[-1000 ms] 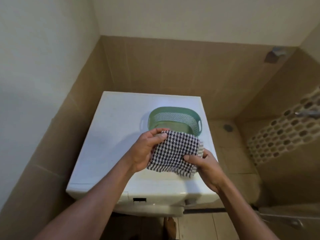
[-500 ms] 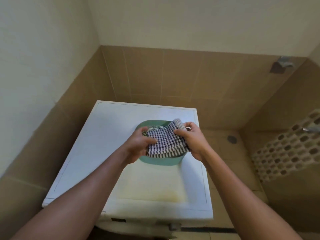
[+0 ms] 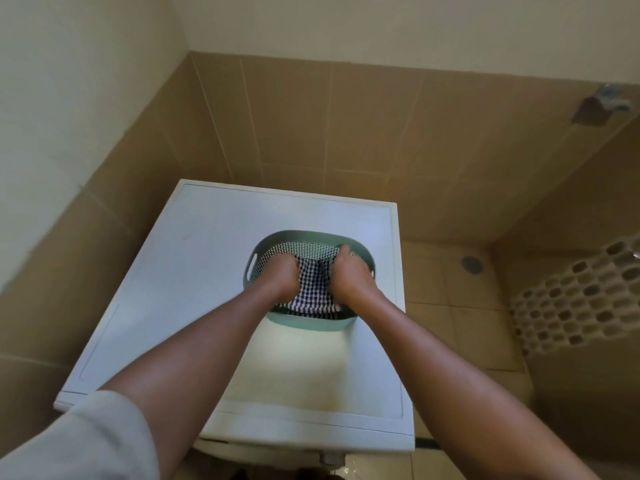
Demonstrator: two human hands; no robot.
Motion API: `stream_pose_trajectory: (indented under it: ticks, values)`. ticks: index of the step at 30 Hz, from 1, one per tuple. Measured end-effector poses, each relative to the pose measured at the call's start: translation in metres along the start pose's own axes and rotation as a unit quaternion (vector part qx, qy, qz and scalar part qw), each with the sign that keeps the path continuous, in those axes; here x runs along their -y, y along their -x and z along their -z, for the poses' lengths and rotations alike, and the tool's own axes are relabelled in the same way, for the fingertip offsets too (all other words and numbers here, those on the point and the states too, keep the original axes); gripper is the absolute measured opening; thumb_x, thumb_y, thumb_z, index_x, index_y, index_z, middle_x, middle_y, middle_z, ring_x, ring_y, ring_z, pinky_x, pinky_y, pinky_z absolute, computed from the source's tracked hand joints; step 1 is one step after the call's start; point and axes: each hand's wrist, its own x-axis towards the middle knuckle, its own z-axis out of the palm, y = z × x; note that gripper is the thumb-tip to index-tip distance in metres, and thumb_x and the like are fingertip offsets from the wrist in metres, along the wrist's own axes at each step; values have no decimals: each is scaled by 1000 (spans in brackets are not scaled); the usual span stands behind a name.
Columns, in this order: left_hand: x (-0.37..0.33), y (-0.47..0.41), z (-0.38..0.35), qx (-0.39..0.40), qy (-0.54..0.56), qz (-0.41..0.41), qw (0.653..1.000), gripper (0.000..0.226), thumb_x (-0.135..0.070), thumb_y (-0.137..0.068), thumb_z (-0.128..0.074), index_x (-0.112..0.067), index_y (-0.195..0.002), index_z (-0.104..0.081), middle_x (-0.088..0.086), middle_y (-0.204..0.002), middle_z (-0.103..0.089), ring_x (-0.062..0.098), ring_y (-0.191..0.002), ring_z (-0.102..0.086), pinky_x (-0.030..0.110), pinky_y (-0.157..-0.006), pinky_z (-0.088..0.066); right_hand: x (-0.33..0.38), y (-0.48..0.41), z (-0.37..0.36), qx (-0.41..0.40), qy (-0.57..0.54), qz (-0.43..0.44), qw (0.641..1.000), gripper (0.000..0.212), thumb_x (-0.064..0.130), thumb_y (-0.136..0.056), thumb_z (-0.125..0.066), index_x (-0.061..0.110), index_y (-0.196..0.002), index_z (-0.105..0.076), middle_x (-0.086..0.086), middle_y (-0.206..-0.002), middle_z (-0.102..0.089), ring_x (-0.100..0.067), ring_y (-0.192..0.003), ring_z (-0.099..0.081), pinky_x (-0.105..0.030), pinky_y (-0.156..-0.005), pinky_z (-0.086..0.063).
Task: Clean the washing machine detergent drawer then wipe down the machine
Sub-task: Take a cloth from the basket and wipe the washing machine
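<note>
A white washing machine (image 3: 194, 278) fills the middle of the view, seen from above. On its top, toward the right, sits a green perforated basket (image 3: 311, 323). Inside it lies a black-and-white checked cloth (image 3: 311, 289). My left hand (image 3: 278, 280) and my right hand (image 3: 349, 277) are both down in the basket, fingers curled on the cloth at its left and right sides. The fingertips are hidden in the cloth. The detergent drawer is out of sight below the machine's front edge.
Tan tiled walls close in behind and on the left of the machine. To the right lie a tiled floor with a round drain (image 3: 471, 264) and a white honeycomb mat (image 3: 575, 306). A wall fitting (image 3: 602, 103) hangs at upper right.
Both hands have carried the checked cloth from above the machine's front edge back and down into the green basket. The view has tilted up toward the wall.
</note>
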Motion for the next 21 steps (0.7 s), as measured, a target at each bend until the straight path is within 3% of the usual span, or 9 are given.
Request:
stream_pose_trajectory:
  ticks: [4,7,9,12,14,17,19,21]
  values:
    - [6,-3,-16,-6,-76,-2,997,27,9,-83,-60,-10,-100,-68,9,-109,-67,27,-96,-65,43,-81,-59,-1,-3,-7,22,49,19,998,40,-6,-89,-49,-3,-129,-43,-19,-118,-63,-36,-107,-63,-40,-78,-52]
    - [1,3,-10,-20,-173,-29,984,14,-3,-82,-62,-12,-92,-65,10,-113,-63,30,-103,-62,42,-79,-56,1,2,-4,1,96,54,994,25,-4,-88,-50,3,-110,-59,-13,-106,-69,-31,-94,-68,-36,-70,-52]
    - [-4,10,-1,-57,-209,-52,975,10,-7,-84,-59,-12,-89,-66,11,-110,-66,31,-101,-63,41,-77,-55,2,9,5,-70,103,84,989,21,-3,-86,-50,9,-97,-64,-10,-98,-71,-28,-83,-66,-34,-65,-50]
    - [-1,19,10,-186,-236,-114,947,17,-11,-84,-56,-8,-96,-68,13,-101,-68,31,-95,-60,43,-80,-51,-6,15,23,-223,43,80,971,23,6,-87,-51,9,-107,-62,-7,-98,-66,-26,-87,-55,-34,-64,-43]
    - [6,25,16,-263,-232,-128,928,21,-12,-81,-58,-5,-100,-63,16,-98,-64,32,-90,-56,44,-76,-47,-21,20,28,-261,3,25,965,24,18,-88,-54,9,-109,-56,-8,-102,-59,-26,-93,-50,-32,-66,-37]
    - [17,37,20,-277,-148,13,949,36,-18,-85,-59,-2,-116,-54,20,-112,-57,34,-99,-54,43,-78,-47,-41,36,23,-188,-63,-79,977,39,34,-87,-57,5,-112,-53,-10,-105,-58,-31,-96,-56,-36,-72,-47]
    - [24,46,23,-216,-43,123,968,41,-22,-92,-55,1,-127,-52,23,-124,-57,39,-109,-57,45,-84,-50,-46,52,15,-144,-116,-108,977,27,32,-86,-59,6,-94,-57,-6,-84,-58,-29,-80,-57,-30,-58,-44]
    - [29,51,24,-157,-2,142,977,34,-17,-95,-53,3,-121,-59,25,-121,-64,43,-107,-63,43,-83,-53,-45,65,9,-139,-152,-117,971,16,20,-88,-57,8,-77,-55,-4,-72,-56,-26,-67,-54,-25,-45,-32]
